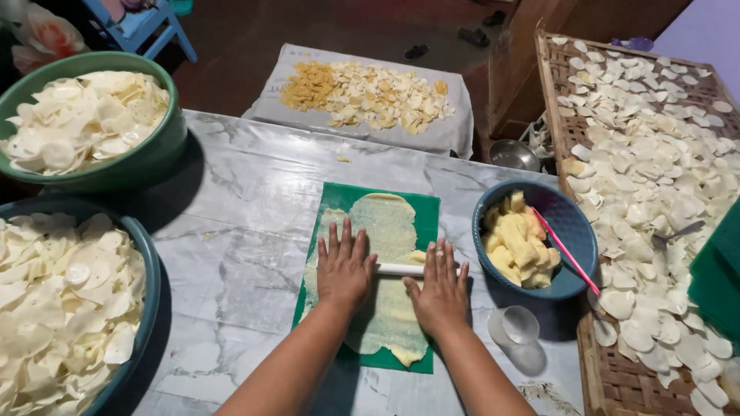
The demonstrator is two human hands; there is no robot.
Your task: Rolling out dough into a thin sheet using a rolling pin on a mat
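Both hands lay flat, palms down, fingers spread, on a white rolling pin (401, 270); neither was closed around it. Left hand (344, 266) pressed the pin's left end, right hand (440, 289) its right end. The pin lay crosswise over a thin sheet of pale yellow dough (389, 231), which sat on a green mat (339, 204) on the grey marble table (247, 200), directly before the person. The dough sheet ran the length of the mat and overhung its near edge.

Near right: a small clear glass (518, 327) stood upright on the table; contents could not be determined. Near left: a dark teal basin (146, 270), filled with thin white round slices. Just right of the mat: a blue bowl (574, 231) holding yellow dough lumps (518, 243), with a pink stick (563, 250) leaning across its rim. Right edge: a woven bamboo tray (609, 377), covered in a single layer of white discs.

Far left: a green bowl (154, 146), heaped with the same white slices. Beyond the table's far edge: a white cloth (455, 135) spread with pale and yellow chips. A small metal bowl (515, 156) sat low beside the tray; contents unclear.
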